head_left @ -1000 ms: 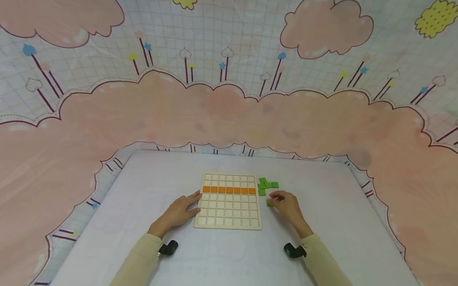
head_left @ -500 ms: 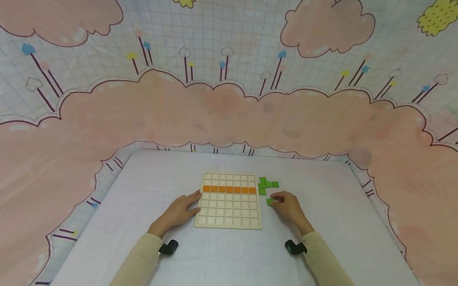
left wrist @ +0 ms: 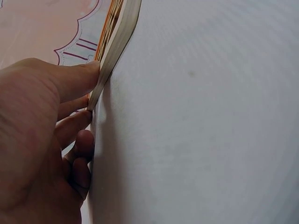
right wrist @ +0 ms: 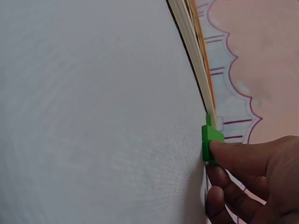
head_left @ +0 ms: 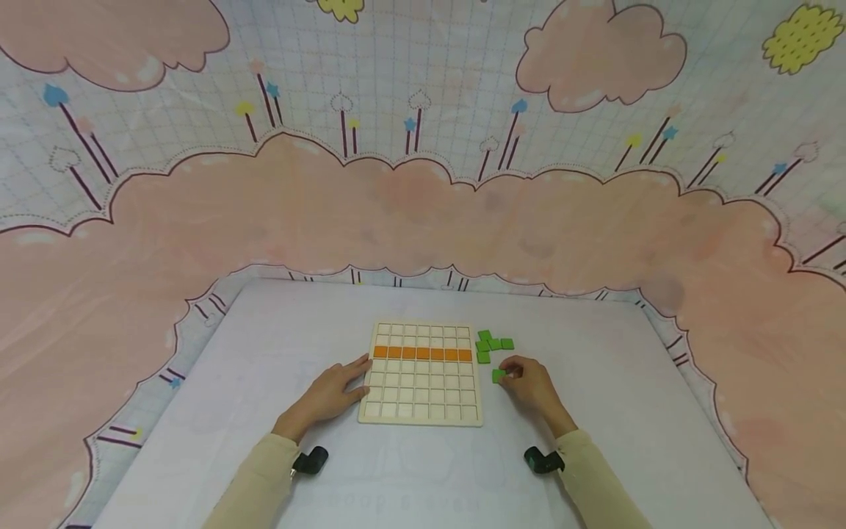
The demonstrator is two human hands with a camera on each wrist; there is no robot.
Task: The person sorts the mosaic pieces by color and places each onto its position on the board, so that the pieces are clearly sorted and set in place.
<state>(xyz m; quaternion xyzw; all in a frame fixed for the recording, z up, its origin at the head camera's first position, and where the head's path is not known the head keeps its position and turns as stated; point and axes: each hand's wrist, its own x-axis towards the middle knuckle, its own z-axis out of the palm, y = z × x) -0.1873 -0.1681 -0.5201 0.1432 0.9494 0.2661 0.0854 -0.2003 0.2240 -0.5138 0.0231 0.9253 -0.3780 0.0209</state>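
While the left hand (head_left: 330, 391) rested, fingers fairly straight, against the left edge of the grid board (head_left: 420, 394), the head view showed the right hand (head_left: 535, 382) pinching a green tile (head_left: 499, 376) near the board's right edge, close to five loose green tiles (head_left: 494, 344) on the tabletop (head_left: 423, 477). A light pinch and a steadied board seemed the sound way to work. The left wrist view added the board's thick side, but not the full orange row (head_left: 423, 353). The right wrist view plainly showed the thumb across the tile's face, which the head view barely resolved.
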